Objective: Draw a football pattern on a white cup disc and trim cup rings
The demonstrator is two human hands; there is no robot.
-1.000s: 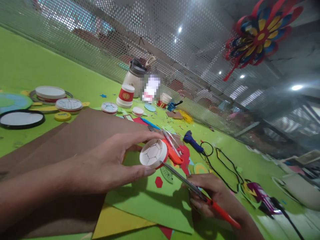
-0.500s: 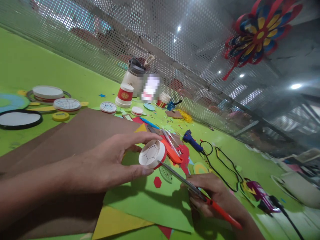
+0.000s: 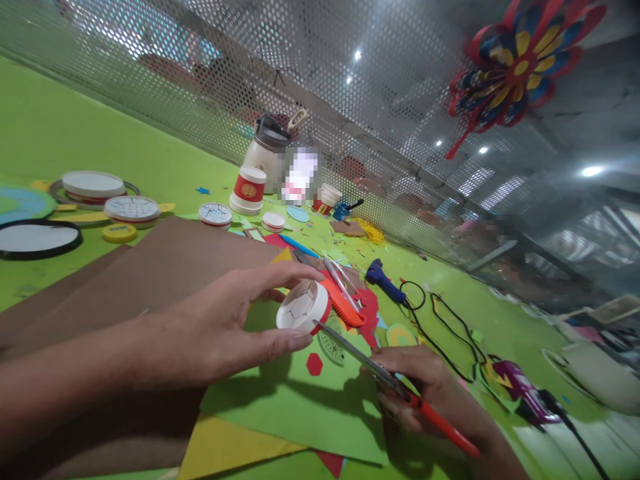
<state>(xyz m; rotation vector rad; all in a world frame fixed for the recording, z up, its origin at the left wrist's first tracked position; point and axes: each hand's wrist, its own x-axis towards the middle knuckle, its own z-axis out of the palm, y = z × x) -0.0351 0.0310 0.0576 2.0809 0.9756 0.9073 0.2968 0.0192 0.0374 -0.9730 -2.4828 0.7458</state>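
Two bare hands worked close together above a green paper sheet (image 3: 300,400). The left hand (image 3: 225,330) pinched a small round white cup with a red band (image 3: 303,308) between thumb and fingers, its hexagon-marked face turned toward the camera. The right hand (image 3: 425,390) gripped red-handled scissors (image 3: 390,380), their blade tips touching the cup's lower rim. Just beyond lay a red hexagon cutout (image 3: 314,363) and an orange comb-like piece (image 3: 343,305); farther off, a blue glue gun (image 3: 383,280) rested on the green table (image 3: 75,133).
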